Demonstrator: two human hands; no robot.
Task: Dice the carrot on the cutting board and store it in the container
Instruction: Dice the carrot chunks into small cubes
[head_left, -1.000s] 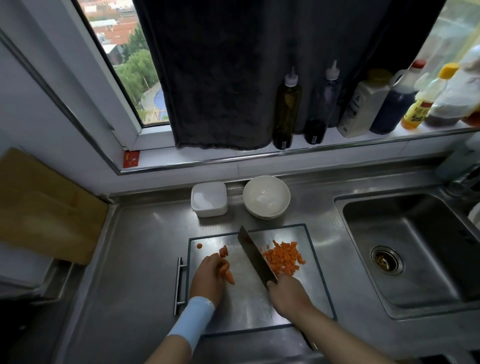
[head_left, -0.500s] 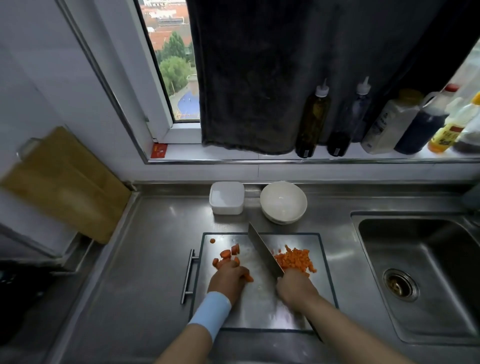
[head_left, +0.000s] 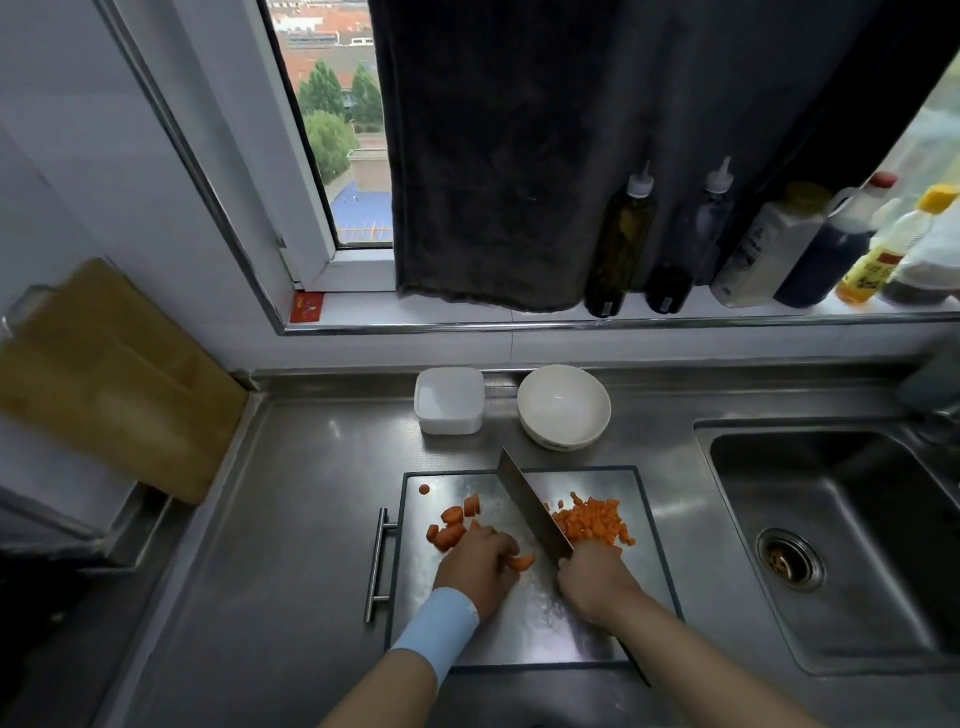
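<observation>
A steel cutting board (head_left: 641, 566) with a left-side handle lies on the counter. My right hand (head_left: 595, 579) grips the handle of a cleaver (head_left: 532, 506), whose blade points up-left across the board. A heap of diced carrot (head_left: 592, 522) lies right of the blade. Left of it are larger carrot chunks (head_left: 452, 525), and one small bit (head_left: 424, 489) lies apart at the board's top left. My left hand (head_left: 475, 566), with a light blue wristband, has its fingers curled over carrot pieces (head_left: 521, 563). A white square container (head_left: 449, 400) stands behind the board.
A white bowl (head_left: 563, 408) sits next to the container. The sink (head_left: 841, 545) lies to the right. Bottles (head_left: 618, 249) line the sill under a dark curtain. A wooden board (head_left: 109, 379) leans at the left wall.
The camera has panned left and tilted up. My left hand has gathered the carrot pieces closer to the blade; the cleaver and right hand stay about where they were on the board.
</observation>
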